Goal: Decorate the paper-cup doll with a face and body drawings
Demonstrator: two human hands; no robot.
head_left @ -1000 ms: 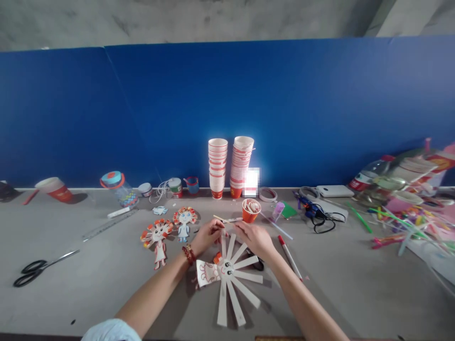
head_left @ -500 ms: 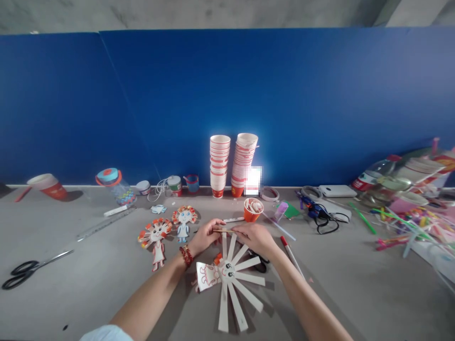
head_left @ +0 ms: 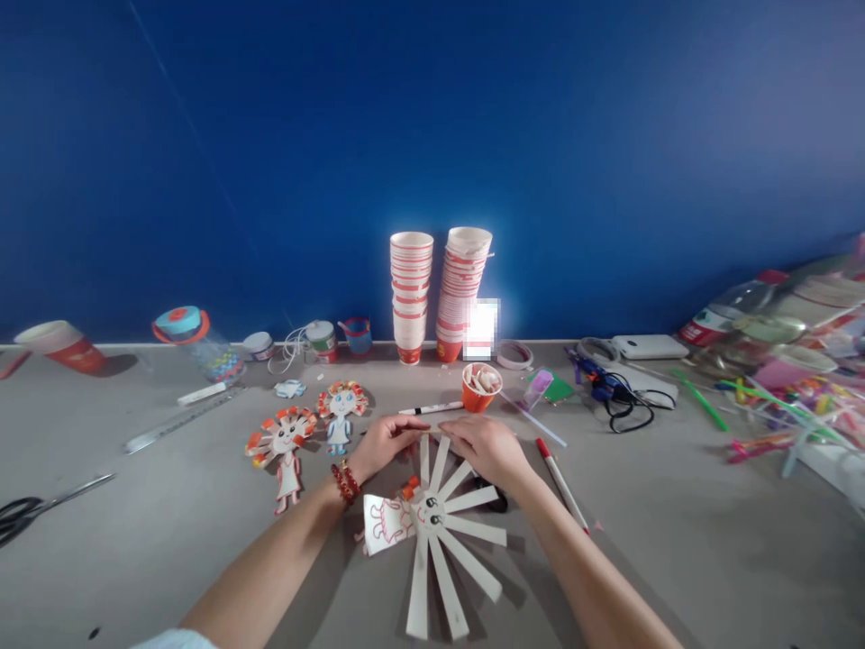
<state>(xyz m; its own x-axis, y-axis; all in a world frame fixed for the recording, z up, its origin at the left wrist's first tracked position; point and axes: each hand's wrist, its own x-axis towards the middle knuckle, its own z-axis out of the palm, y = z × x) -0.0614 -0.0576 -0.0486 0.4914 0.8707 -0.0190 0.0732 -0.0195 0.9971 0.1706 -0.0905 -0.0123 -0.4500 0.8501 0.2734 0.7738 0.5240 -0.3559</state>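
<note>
My left hand [head_left: 386,446] and my right hand [head_left: 487,449] are close together, fingers pinched on a thin brownish stick [head_left: 434,429] that lies across the end of a paper strip. The strip belongs to a paper-cup doll [head_left: 431,514] with a drawn smiling face and long white strips fanned out around it. One strip near its body is curled up, orange side out. The doll's white paper dress [head_left: 388,525] points left. Below my right hand a black handle [head_left: 498,498] shows partly from under the strips.
Two finished-looking paper dolls, one in red [head_left: 287,442] and one in blue [head_left: 340,410], lie left. Scissors [head_left: 40,512] lie far left. Behind stand cup stacks [head_left: 411,297] and a cup of scraps [head_left: 482,388]. A red marker [head_left: 562,487], glue gun [head_left: 605,388] and craft clutter [head_left: 797,406] are right.
My view has tilted down and come slightly closer. Both hands stay at the strip's end; less of the stick shows between them now, and a black-and-white marker behind them shows more fully.
</note>
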